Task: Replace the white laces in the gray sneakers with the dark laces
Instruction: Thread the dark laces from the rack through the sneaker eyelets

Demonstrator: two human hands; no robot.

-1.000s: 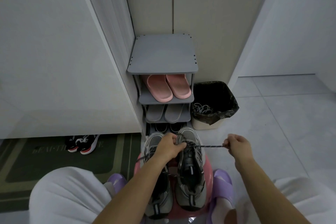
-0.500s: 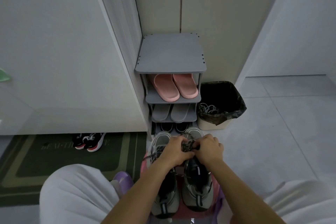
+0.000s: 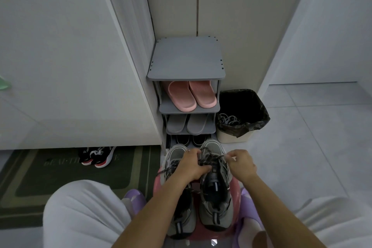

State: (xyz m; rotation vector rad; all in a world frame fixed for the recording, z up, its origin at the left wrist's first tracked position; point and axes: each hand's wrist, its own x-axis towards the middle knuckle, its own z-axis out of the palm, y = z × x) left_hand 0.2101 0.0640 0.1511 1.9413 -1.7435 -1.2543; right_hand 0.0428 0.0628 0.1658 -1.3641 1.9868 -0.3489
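At lower centre the left hand [image 3: 193,167] grips the dark lace [image 3: 209,159] over the right-of-frame gray sneaker [image 3: 216,205]; the right hand [image 3: 240,164] pinches its end beside the eyelets; relacing looks midway; next, probably, threading that end and drawing it snug.

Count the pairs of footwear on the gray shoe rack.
3. Pink slippers on the shelf under the top board, gray slippers one shelf lower, and a dark pair at the bottom, partly hidden behind the gray sneakers. More could sit out of sight.
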